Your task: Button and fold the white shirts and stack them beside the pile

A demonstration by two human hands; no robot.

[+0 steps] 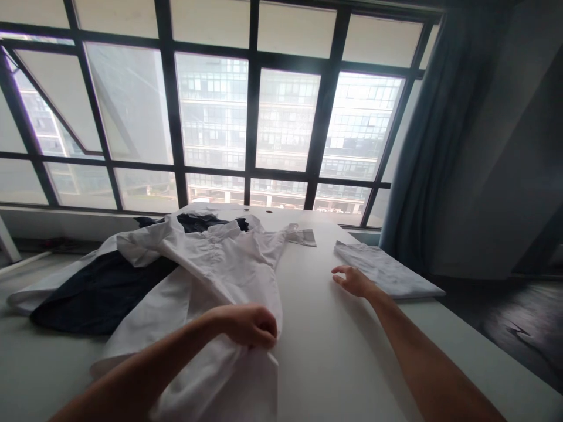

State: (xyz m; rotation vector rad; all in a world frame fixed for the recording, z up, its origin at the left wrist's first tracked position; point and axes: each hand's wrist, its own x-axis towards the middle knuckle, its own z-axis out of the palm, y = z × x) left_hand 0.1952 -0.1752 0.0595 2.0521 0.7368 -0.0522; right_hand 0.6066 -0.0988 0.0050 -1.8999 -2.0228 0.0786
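A large white garment (233, 264) with a gathered part near its far end is spread over the left half of the white table (308, 328). My left hand (253, 327) is closed on its right edge, fingertips curled against the fabric. Over the bare tabletop to the right, my right hand (352, 281) holds nothing, its fingers apart and pointing left. Just beyond that hand lies a folded white cloth (382, 268) along the table's right edge.
Dark navy fabric (101, 293) shows beneath the white garment at left, with more dark fabric (202, 223) behind it. A small pale flat piece (303, 237) lies near the garment's far right. Beyond the table are large windows (211, 111) and a dark curtain (422, 176).
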